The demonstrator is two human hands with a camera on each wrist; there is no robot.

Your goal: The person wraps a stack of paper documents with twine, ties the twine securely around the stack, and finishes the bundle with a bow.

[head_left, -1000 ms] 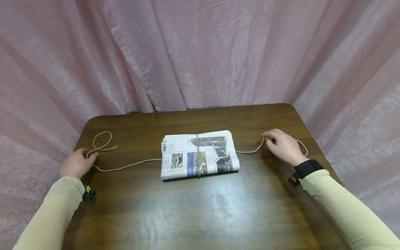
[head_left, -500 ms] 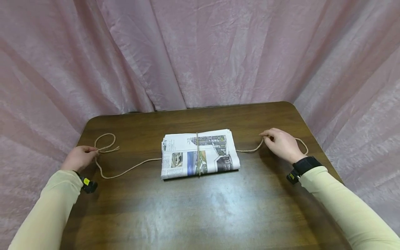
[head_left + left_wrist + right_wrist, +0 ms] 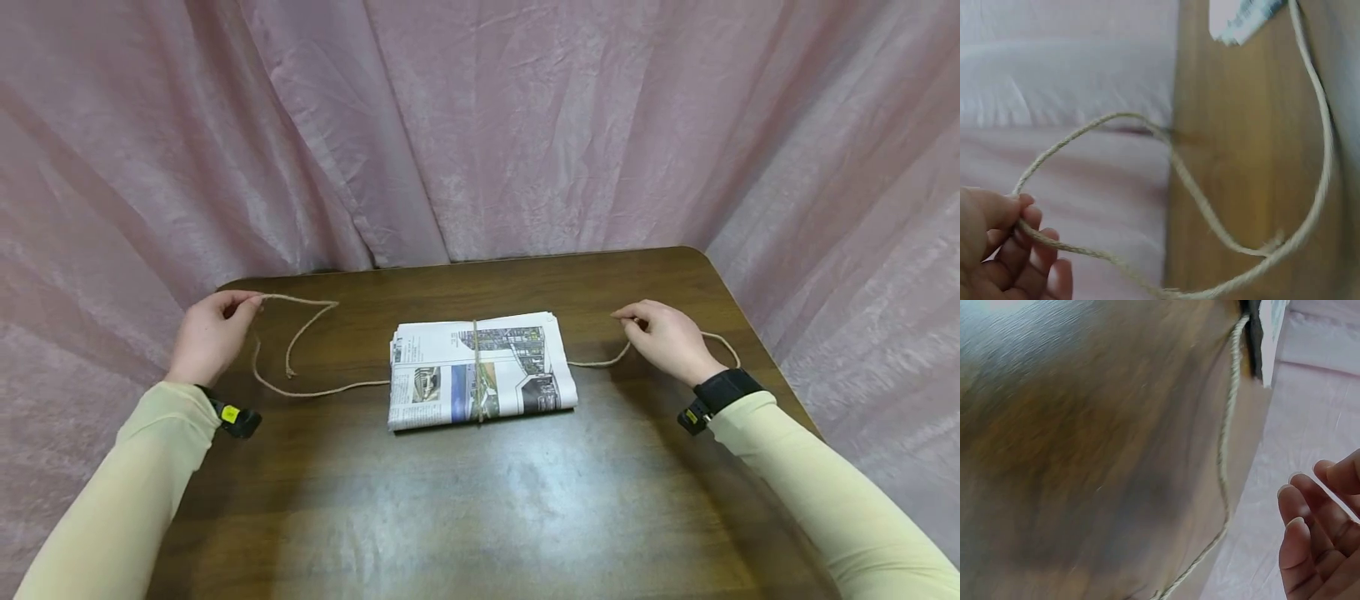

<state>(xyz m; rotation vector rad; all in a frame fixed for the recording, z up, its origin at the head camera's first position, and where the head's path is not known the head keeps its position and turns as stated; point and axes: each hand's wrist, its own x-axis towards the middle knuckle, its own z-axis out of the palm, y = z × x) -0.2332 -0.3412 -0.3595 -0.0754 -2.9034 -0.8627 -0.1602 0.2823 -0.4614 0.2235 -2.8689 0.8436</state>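
Observation:
A folded stack of newspapers (image 3: 427, 350) lies mid-table with a thin tan cord around its middle. A length of twine (image 3: 330, 390) comes out from both its left and right sides. At the far left my left hand (image 3: 213, 329) pinches the twine between thumb and fingertips, raised above the table; in the left wrist view the hand (image 3: 1013, 250) has the twine (image 3: 1194, 190) looping away to a frayed end. My right hand (image 3: 667, 337) hovers over the right length. From the right wrist its fingers (image 3: 1310, 519) are loosely bent, apart from the twine (image 3: 1222, 456).
The brown wooden table (image 3: 480, 508) has rounded far corners. Behind and beside it hang pink curtains (image 3: 525, 125). A black strap with a small camera (image 3: 723, 396) is on the right wrist, and another camera (image 3: 238, 419) is on the left.
My left hand has taken up the twine and lifted it up and rightward; its loop has opened out with the end hanging. The right hand has shifted slightly left.

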